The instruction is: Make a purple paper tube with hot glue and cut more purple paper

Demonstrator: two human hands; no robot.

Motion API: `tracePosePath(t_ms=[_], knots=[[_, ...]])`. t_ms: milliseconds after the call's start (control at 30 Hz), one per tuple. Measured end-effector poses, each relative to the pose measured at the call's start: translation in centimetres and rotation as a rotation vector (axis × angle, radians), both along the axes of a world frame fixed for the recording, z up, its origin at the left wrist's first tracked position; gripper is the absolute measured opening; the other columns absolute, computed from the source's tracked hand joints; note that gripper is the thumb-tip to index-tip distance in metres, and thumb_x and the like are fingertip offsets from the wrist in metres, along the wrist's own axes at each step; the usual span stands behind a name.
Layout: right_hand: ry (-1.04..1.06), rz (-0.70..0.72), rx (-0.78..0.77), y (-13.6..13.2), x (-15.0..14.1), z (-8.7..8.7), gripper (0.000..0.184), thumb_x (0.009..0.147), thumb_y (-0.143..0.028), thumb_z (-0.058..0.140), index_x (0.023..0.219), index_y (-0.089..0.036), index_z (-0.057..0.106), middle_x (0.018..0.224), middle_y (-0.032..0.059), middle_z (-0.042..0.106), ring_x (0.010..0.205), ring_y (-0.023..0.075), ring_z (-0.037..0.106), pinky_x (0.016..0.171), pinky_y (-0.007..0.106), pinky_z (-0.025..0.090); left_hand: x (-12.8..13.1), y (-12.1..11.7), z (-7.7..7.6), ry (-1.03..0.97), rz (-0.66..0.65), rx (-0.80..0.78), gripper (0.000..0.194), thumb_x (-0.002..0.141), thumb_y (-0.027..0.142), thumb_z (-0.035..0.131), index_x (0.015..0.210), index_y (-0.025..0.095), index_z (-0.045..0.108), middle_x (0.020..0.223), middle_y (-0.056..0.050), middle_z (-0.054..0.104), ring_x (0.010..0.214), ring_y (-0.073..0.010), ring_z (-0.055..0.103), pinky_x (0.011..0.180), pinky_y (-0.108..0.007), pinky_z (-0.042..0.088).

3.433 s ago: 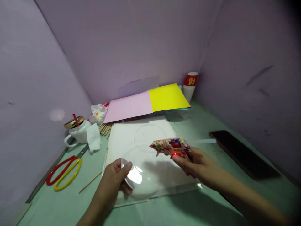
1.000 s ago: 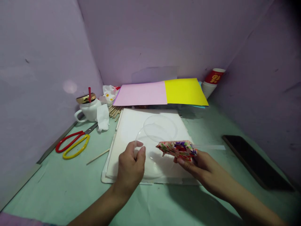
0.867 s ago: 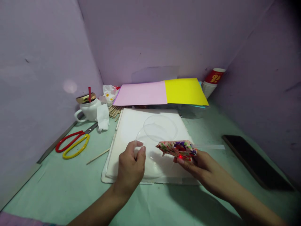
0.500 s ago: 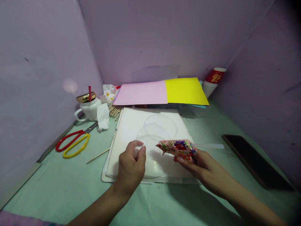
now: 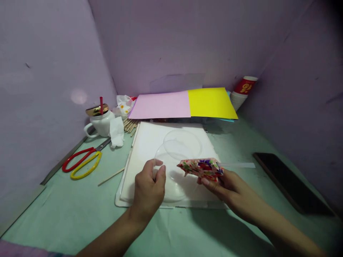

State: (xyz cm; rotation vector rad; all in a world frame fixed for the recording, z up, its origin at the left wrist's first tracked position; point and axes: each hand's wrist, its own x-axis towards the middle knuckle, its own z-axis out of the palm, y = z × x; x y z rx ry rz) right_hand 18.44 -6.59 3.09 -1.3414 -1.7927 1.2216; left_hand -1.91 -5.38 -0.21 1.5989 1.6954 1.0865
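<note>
My left hand is closed on the left edge of a clear round plastic lid, thumb on the near side. A second clear round lid lies partly behind it on the white board. My right hand grips a hot glue gun with a colourful floral covering. From the gun's back end a translucent glue stick juts out to the right. Its nozzle points left, above the held lid and apart from my left hand. The gun's trigger is mostly hidden by my fingers.
Red and yellow handled scissors, a wooden stick and a white mug stand or lie on the left. Pink paper and yellow paper are at the back. Stacked paper cups and a phone are right.
</note>
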Motion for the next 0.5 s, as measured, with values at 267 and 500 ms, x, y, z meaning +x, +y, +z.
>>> tracePosePath(t_ms=[267,500], knots=[[-0.013,-0.019,0.014,-0.04,-0.01,-0.13,0.039,0.087,-0.040,0.051,0.123,-0.026,0.057,0.128,0.0067,0.058,0.118,0.0268,0.052,0.104,0.047,0.036,0.05,-0.05,0.14,0.010,-0.003,0.017,0.023,0.082,0.039,0.046,0.087,0.019,0.056,0.039,0.009,0.042,0.038,-0.0119,0.043,0.043,-0.022,0.033],[-0.036,-0.066,-0.020,-0.14,-0.16,0.16,0.035,0.086,-0.045,0.051,0.110,-0.024,0.065,0.095,0.0072,0.070,0.095,0.0287,0.063,0.083,0.043,0.051,0.11,-0.08,0.15,-0.025,0.019,-0.003,0.024,0.081,0.040,0.047,0.087,0.019,0.057,0.039,0.009,0.042,0.037,-0.0116,0.043,0.043,-0.022,0.033]])
